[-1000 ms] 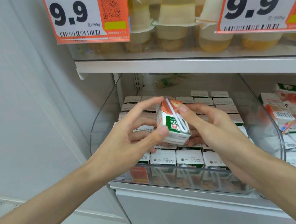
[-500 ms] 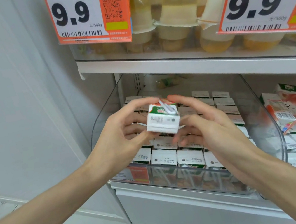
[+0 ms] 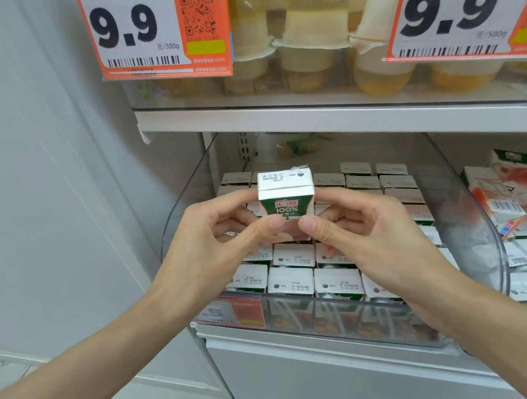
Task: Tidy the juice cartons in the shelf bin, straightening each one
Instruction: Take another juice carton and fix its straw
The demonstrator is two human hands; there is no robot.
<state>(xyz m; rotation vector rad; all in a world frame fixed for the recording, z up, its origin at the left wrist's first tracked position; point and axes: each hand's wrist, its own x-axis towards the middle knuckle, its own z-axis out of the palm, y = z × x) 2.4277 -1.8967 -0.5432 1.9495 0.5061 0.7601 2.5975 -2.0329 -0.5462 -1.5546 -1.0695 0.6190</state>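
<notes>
A small white-and-green cardboard juice carton [image 3: 288, 207] is held upright in the air between both hands, just above the packed rows of matching cartons [image 3: 290, 279] in the clear plastic shelf bin [image 3: 495, 242]. Its long axis stands vertical, the flat white top with the printed date faces up, and the green "100%" label faces the person. The left hand [image 3: 207, 242] and the right hand [image 3: 363, 228] are equally near. Each pinches the carton, with thumbs pressed side by side on the lower front face and the other fingers [image 3: 221, 206] curled round the sides and back. So the carton lies straight ahead of the fingers and directly over the middle rows. Judging from that, the coming move is a short drop straight down into a slot. The gap itself is hidden behind the hands and the carton, so I cannot tell exactly which row it belongs to. The cartons in the bin stand tops up in tight, fairly even lines. The neighbouring bin to the right holds a jumble of tilted cartons [image 3: 509, 191]. The bins sit on a white shelf, and the white shelf board above [image 3: 311, 116] carries pale yellow jelly cups [image 3: 302, 38] and orange price tags [image 3: 158, 26] reading 9.9. A plain pale wall runs along the left.
</notes>
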